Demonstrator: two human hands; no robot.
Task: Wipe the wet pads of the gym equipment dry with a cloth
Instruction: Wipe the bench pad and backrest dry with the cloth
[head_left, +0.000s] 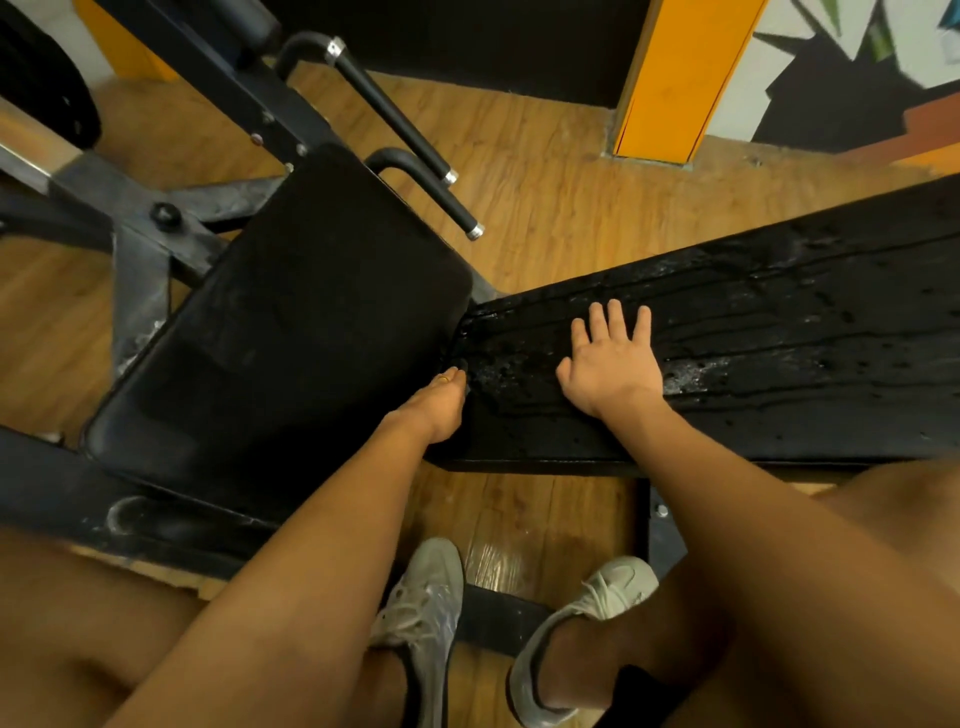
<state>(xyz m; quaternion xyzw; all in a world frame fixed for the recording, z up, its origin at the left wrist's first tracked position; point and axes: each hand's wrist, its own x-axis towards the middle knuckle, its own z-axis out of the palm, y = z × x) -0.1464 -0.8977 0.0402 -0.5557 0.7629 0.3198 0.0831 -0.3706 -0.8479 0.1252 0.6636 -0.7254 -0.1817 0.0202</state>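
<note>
A long black bench pad (779, 332) runs from the centre to the right edge, with water drops and wet streaks across its ribbed top. My right hand (610, 364) lies flat on its left part, fingers spread, holding nothing. My left hand (441, 410) is at the pad's left end, in the gap beside a second black pad (311, 312). Its fingers curl down into the dark gap, so what they hold is hidden. The second pad looks matte and dull. No cloth stands out clearly from the black surfaces.
A grey steel frame (140, 260) and two black grip handles (400, 119) stand behind the left pad. An orange pillar (675, 78) rises at the back on the wooden floor. My two pale shoes (426, 597) rest on a floor bar below the bench.
</note>
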